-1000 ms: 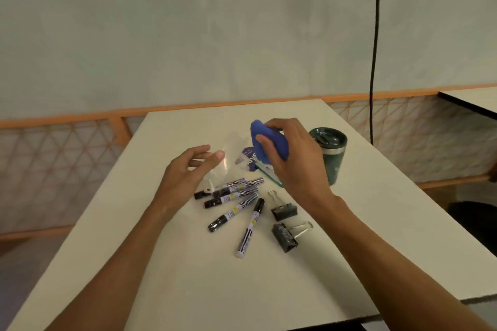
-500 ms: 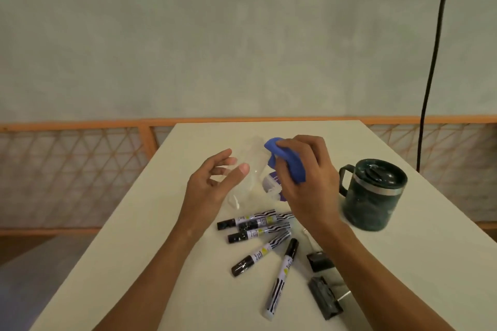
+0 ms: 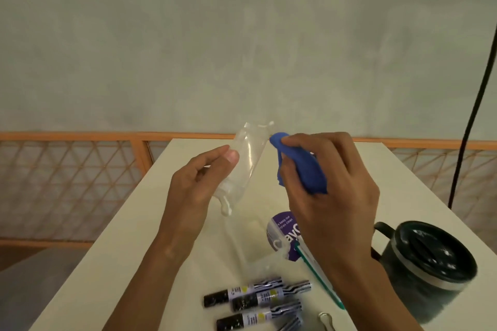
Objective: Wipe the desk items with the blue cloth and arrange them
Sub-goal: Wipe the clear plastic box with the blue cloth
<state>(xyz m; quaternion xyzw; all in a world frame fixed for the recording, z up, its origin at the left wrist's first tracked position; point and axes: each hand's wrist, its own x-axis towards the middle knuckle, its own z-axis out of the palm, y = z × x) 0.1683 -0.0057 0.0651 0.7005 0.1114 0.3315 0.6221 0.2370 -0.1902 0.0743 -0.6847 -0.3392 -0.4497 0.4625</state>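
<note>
Hands (image 3: pixel 193 191) (image 3: pixel 330 204) grip clear plastic case (image 3: pixel 248 156), wadded blue cloth (image 3: pixel 309 172).

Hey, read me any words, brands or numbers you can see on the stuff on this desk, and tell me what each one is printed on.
"keep our" and, below it, "clean": small white print on the purple label; the line beginnings are cut off.
"ay": large white letters on the same label, the rest hidden by the right hand.
Marker labels: print too small and blurred to read.
Dark mug: no text visible.
</note>
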